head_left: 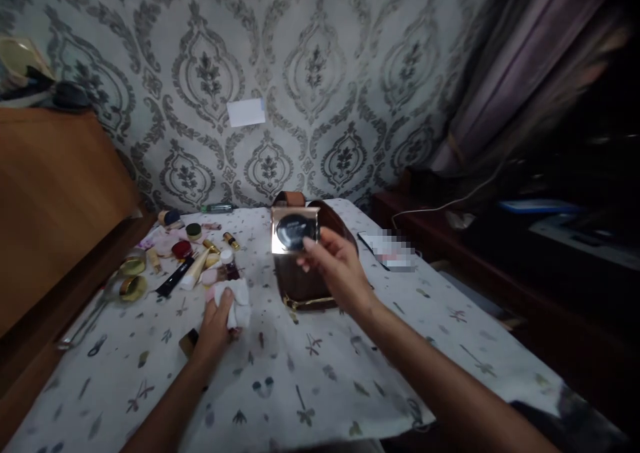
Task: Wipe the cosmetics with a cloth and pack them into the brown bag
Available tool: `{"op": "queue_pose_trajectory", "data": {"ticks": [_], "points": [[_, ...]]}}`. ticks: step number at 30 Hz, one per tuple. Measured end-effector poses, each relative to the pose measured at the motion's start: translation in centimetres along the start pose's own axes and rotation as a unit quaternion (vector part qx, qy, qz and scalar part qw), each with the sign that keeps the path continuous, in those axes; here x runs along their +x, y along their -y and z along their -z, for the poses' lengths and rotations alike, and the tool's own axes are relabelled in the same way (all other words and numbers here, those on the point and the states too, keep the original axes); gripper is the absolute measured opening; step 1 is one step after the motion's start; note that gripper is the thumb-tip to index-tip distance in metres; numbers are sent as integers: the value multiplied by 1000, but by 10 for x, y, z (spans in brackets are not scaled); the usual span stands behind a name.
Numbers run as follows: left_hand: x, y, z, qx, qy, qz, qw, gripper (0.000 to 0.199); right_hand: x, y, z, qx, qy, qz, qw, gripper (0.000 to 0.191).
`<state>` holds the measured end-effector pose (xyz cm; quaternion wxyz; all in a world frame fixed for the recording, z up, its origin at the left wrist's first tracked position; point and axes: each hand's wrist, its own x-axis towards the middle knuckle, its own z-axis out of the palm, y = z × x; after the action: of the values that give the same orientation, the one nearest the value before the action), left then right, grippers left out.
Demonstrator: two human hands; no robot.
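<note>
Case [289, 232], rectangular, gold-edged, black-centred (likely stiff and slippery, best held by its rim [295, 210]), sits pinched in right hand [344, 266]; left hand [215, 321] clutches crumpled white cloth [241, 301].

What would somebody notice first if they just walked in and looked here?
Probably the shiny gold-edged case with a dark oval middle, held up by the right hand in front of a brown bag. Next might be the jumble of little tubes and jars on the printed cloth to the left. Behind it all, big grey swirls cover the wallpaper.
</note>
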<state>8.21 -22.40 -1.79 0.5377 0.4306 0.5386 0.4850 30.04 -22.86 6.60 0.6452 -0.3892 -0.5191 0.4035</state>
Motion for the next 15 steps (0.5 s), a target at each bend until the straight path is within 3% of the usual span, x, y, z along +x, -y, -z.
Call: {"op": "queue_pose_trajectory", "data": {"ticks": [3,5,8,10,11,15], "points": [[3,3,-1,12,5,35,999,59,42,18,30,-151,-53,82,984,28],[4,4,-2,8,6,43,999,59,70,22,46,-314,-36,85,945,41],[5,3,-4,21,-8,79,997,54,105,18,56,-548,51,36,834,64],[4,2,-4,33,-7,93,995,51,122,9,54,-655,136,-1,743,64],[4,2,-3,39,0,92,995,49,128,4,51,-681,170,-19,712,60],[4,4,1,75,-1,78,994,49,148,-21,40,-709,235,-88,659,32]]}}
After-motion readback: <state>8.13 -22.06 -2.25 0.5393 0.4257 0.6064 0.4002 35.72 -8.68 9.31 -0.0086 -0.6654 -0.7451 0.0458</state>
